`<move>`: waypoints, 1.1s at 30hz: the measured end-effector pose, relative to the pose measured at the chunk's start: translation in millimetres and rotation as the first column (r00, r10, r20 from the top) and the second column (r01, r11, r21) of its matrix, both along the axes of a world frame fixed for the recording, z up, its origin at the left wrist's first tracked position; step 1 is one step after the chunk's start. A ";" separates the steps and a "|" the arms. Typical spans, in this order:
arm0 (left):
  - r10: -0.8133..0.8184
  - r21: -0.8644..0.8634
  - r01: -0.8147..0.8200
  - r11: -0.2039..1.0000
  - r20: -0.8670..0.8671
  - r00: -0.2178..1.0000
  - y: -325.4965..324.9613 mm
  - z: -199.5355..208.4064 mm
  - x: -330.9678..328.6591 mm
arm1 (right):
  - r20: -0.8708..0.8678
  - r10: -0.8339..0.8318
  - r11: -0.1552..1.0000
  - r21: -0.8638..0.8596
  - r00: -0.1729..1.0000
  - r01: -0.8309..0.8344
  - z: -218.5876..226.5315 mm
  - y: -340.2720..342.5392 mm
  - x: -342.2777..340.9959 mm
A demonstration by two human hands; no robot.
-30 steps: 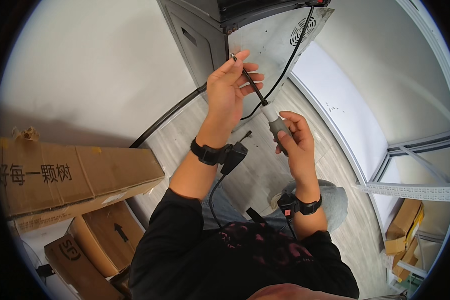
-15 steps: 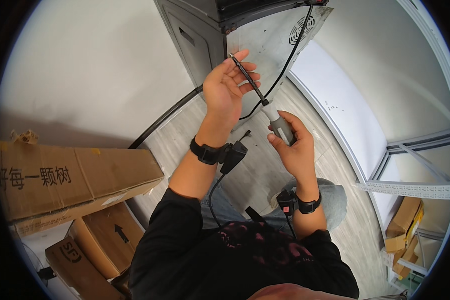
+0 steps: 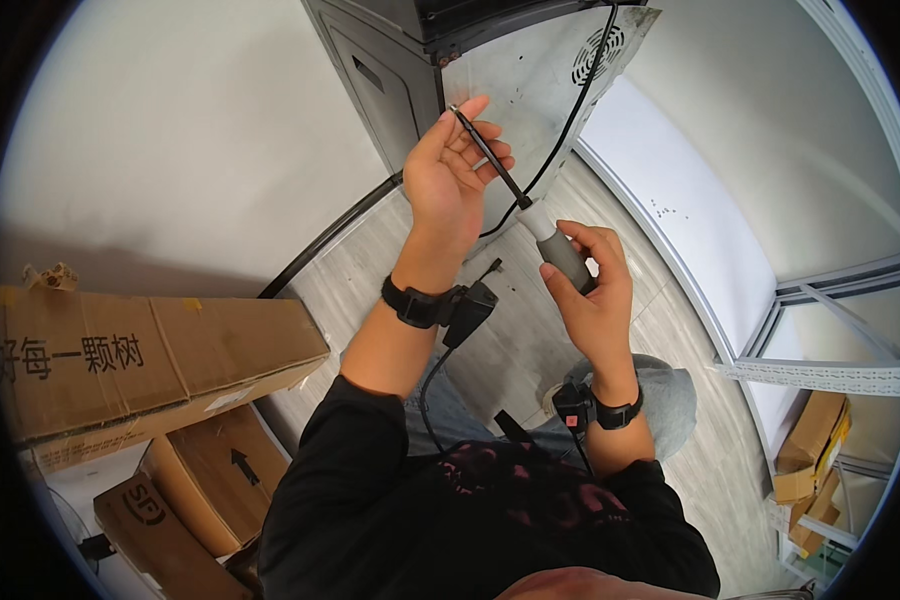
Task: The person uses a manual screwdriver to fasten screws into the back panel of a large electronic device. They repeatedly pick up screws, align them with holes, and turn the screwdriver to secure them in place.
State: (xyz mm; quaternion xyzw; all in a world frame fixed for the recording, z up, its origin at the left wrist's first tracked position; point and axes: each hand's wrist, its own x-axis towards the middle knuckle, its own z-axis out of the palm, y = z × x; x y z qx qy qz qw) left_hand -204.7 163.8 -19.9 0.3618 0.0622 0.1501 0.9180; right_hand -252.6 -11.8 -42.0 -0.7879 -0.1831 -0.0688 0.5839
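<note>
Bare left hand (image 3: 444, 180) and bare right hand (image 3: 600, 300) are held apart | straight, black-shafted, grey-handled screwdriver (image 3: 511, 182) is held between them, axis 11-to-5 o'clock | tip (image 3: 456, 110) is pinched by left at 11, handle (image 3: 562, 256) is gripped by right at 5.

One person shows two hands, one left hand (image 3: 448, 188) and one right hand (image 3: 598, 295), and one screwdriver (image 3: 523, 202) with one handle (image 3: 564, 262) and one shaft (image 3: 494, 160). Wrist straps (image 3: 410, 303) number two, wrist devices (image 3: 470, 312) also two. There is one dark cabinet (image 3: 370, 110), one pale metal panel (image 3: 520, 80) with one round vent (image 3: 598, 57), and one long black cable (image 3: 570, 120) across it. Large cardboard boxes (image 3: 230, 350) on the left count three; smaller cartons (image 3: 815, 440) on the right, partly hidden, at least two.
</note>
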 end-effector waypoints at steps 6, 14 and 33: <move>0.004 -0.045 -0.004 0.999 -0.003 1.000 -2.2 -1.0 0.6 | 0.069 -0.038 0.999 0.020 0.997 0.037 3.2 -1.0 1.1; 0.022 -0.087 -0.020 0.996 0.029 0.999 -4.9 -7.0 4.7 | 0.172 -0.128 0.992 0.012 0.977 0.128 2.2 -0.2 0.3; 0.014 -0.089 -0.008 0.996 0.067 0.998 -2.2 -11.8 10.5 | -0.450 0.076 0.926 0.363 0.890 0.105 20.7 -10.4 3.0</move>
